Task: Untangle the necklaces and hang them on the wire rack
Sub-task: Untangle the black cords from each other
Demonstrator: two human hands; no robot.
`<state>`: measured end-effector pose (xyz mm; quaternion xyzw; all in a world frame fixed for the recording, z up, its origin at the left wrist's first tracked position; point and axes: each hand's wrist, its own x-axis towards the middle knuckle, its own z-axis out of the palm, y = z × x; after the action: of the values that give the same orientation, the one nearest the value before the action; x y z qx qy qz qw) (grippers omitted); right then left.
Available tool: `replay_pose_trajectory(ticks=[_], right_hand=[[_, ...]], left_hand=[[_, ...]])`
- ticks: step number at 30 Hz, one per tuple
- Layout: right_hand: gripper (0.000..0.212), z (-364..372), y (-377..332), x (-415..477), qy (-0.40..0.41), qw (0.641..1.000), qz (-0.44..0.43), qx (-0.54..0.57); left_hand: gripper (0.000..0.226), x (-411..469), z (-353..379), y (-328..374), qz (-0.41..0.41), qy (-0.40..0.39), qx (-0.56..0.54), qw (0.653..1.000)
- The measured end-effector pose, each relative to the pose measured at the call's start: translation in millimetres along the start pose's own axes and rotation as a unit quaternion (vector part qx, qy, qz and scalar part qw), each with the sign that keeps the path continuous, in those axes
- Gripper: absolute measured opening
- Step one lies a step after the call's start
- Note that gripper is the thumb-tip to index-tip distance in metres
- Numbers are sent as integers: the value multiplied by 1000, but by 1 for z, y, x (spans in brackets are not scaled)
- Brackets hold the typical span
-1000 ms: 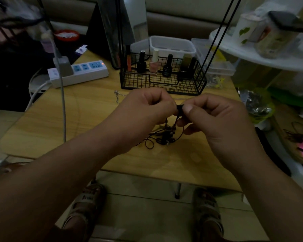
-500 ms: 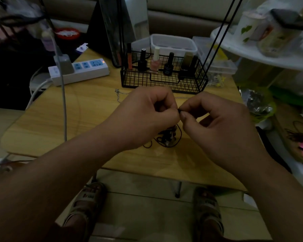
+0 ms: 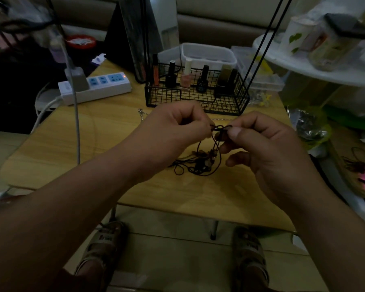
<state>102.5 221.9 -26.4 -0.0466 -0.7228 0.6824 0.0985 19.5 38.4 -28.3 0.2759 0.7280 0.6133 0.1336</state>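
Note:
A tangle of dark cord necklaces (image 3: pixel 202 163) with small brown beads lies on the wooden table (image 3: pixel 72 148), partly lifted. My left hand (image 3: pixel 173 131) and my right hand (image 3: pixel 261 144) each pinch the cord at a small knot loop (image 3: pixel 219 128) held between them above the pile. Strands hang from the knot down to the tangle. A thin silver chain (image 3: pixel 141 114) lies on the table behind my left hand, mostly hidden. The black wire rack (image 3: pixel 198 95) stands just beyond my hands, with two thin black rods (image 3: pixel 261 49) rising from its right side.
Several nail polish bottles (image 3: pixel 185 79) stand inside the rack. A white power strip (image 3: pixel 97 85) with a plugged cable lies at the back left. White and clear plastic boxes (image 3: pixel 209 53) sit behind the rack. A cluttered white shelf (image 3: pixel 325 68) crowds the right. My sandalled feet show below the table.
My hands have drawn slightly apart, and a loop of dark cord now shows between the fingertips. The tangle below has been lifted a little and spread.

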Motion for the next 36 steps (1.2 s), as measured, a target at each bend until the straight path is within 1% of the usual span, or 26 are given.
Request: replay_pose_trajectory(ticks=[3,5,10,12,14,15,16,18,20,21,25,29,32,33,36], right_hand=[[13,-1,-1,0,-12,1000,3,-3],[18,-2,-3,0,-20,999,-6,-27],[13,-1,-5,-2,-35,989,-53,-136],[8,1,-7,-3,-32,979,-73,-185],[3,1,-7,-2,-27,975,-82,-204],[4,1,-6,-1,-20,980,-76,-185],[4,1,-6,0,-13,988,-58,-142],[8,0,-5,2,-5,1000,-6,-28],[7,1,-4,3,-11,997,47,64],[7,2,-4,3,-17,994,66,86],[15,4,-2,3,-47,990,89,97],[22,-1,-1,5,-91,988,76,96],[29,-2,0,6,-103,991,51,64],[27,-2,0,6,-101,993,38,41],[12,-1,1,4,-65,997,7,-37]], left_hand=[[15,0,1,-1,-1,4,6,1000],[14,1,1,-1,6,3,12,1000],[8,0,-1,0,12,-13,41,999],[8,0,-2,0,14,-15,49,999],[10,0,-1,0,22,-21,48,998],[12,0,-1,0,22,-22,43,999],[15,0,0,1,18,-20,37,999],[17,0,1,3,6,-14,28,999],[10,0,2,4,1,-18,19,1000],[8,0,2,4,1,-21,15,1000],[11,-1,2,3,0,-20,0,1000],[15,-2,1,1,-2,-24,-4,1000],[14,-2,0,1,-7,-20,-7,1000],[15,-2,1,1,-8,-21,-6,1000],[16,-2,1,2,-10,-29,4,1000]])
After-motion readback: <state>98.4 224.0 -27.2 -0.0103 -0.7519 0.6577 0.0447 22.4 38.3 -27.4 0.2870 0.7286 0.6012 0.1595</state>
